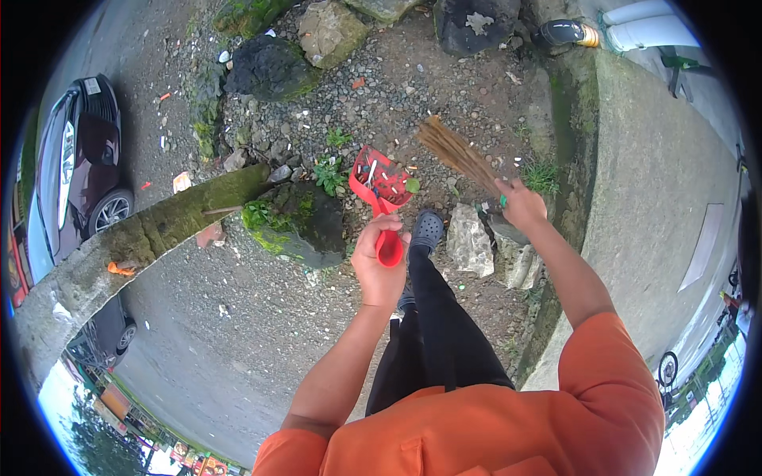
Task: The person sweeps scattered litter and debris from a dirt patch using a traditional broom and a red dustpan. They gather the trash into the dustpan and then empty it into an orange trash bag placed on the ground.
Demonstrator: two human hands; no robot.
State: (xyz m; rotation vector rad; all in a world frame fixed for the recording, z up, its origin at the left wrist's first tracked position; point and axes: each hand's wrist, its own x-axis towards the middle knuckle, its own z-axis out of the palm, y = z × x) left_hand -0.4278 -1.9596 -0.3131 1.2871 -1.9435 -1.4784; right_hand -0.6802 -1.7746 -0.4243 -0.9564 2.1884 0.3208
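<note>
My left hand (379, 262) grips the handle of a red plastic dustpan (390, 169), its pan over the gravel in front of my feet. Inside the pan lie a white plastic spoon (371, 172), several cigarette butts, dark bits of dirt and a green leaf (412, 185). In my right hand (524, 205) is a short broom of brown stiff bristles (458, 152), held near a green band. Its bristle tips point up and left, apart from the dustpan, over pebbly soil. Small white litter is scattered on the gravel around both.
Large rocks (271, 68) border the gravel, and a mossy rock (297, 223) sits left of my feet. A curved mossy concrete curb (178, 214) runs leftward. Pale stones (470, 240) lie by my right foot, next to a concrete ledge (637, 196). A dark car (89, 154) stands far left.
</note>
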